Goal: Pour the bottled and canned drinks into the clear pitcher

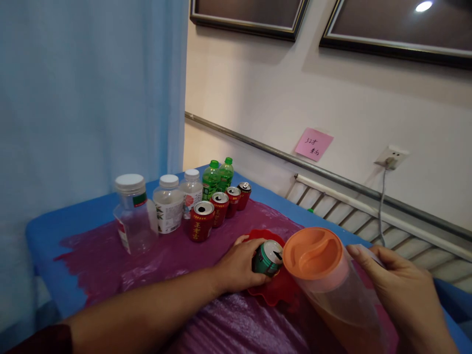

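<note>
My left hand is wrapped round a green drink can, which tilts to the right above a red scalloped dish. In my right hand is the handle of a clear plastic pitcher with an orange lid. The pitcher leans left, its lid edge close beside the can's opened top. Whether the two touch I cannot tell. Some liquid seems to show inside the pitcher, though its lower part runs out of view.
Several opened red cans stand in a row on the purple plastic sheet. Behind them are green bottles, white-capped clear bottles and a larger clear jar. A blue curtain hangs left; a white radiator lines the wall.
</note>
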### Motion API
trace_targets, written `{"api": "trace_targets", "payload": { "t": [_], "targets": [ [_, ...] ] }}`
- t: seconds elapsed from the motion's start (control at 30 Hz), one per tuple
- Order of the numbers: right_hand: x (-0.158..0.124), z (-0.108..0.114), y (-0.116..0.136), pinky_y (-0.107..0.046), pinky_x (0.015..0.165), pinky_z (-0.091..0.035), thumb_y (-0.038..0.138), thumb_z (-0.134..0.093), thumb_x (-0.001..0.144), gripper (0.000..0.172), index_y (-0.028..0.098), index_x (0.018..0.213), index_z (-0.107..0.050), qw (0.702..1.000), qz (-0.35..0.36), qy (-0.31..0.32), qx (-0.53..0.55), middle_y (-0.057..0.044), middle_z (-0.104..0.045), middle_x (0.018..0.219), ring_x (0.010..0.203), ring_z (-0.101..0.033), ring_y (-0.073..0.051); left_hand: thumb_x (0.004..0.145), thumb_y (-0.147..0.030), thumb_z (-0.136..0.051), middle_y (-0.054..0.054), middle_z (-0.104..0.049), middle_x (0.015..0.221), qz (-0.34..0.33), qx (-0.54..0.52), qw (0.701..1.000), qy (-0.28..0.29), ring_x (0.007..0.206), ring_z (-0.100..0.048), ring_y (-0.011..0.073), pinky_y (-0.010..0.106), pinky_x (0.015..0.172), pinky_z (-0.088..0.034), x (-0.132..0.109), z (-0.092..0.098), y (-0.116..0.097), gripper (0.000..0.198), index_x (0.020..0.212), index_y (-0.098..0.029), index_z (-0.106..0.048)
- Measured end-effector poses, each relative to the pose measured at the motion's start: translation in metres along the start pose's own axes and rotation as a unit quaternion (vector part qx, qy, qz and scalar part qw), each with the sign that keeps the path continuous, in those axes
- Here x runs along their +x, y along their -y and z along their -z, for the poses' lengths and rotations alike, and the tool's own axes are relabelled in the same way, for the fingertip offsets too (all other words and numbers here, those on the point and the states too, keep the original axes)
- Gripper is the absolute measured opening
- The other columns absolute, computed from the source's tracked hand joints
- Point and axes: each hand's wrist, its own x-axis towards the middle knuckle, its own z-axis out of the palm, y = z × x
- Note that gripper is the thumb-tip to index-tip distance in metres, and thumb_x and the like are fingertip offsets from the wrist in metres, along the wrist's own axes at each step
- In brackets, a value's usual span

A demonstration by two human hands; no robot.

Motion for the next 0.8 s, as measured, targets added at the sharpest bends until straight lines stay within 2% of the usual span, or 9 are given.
{"api": "trace_targets", "payload": {
  "t": [0.3,0.47,0.8],
  "targets": [
    [-0.0014,0.0010,-0.0008,-0.023,0.042,-0.032,0.072,-0.070,0.069,0.053,0.019,0.062,-0.063,1.000,-0.007,0.009,0.011,0.002,-0.048,0.056,0.053,-0.042,-0.013,0.063,-0.037,-0.084,0.001,-0.071,0.124,-0.001,0.002,1.000,0.003,0.120,-0.061,0.0291,0.049,0.121,-0.022,0.0002,0.0005,-0.0005,0.068,0.125,-0.029,-0.060],
    [-0.0040,-0.0003,0.0023,-0.023,0.042,-0.032,0.069,-0.070,0.071,0.051,0.019,0.061,-0.063,1.000,0.002,-0.008,0.006,0.003,-0.045,0.055,0.053,-0.041,-0.013,0.064,-0.035,-0.084,0.002,-0.070,0.126,-0.005,-0.008,1.000,0.013,0.121,-0.060,0.0284,0.051,0.122,-0.017,0.0005,-0.0004,0.0010,0.068,0.127,-0.030,-0.058],
    [-0.0036,0.0004,0.0032,-0.024,0.045,-0.031,0.072,-0.070,0.067,0.054,0.020,0.058,-0.058,1.000,-0.022,-0.002,0.010,0.004,-0.041,0.056,0.056,-0.039,-0.013,0.063,-0.034,-0.085,0.003,-0.069,0.126,0.000,-0.008,1.000,0.012,0.122,-0.059,0.0292,0.051,0.121,-0.017,-0.0004,-0.0006,0.0010,0.069,0.127,-0.029,-0.058]
  ]
}}
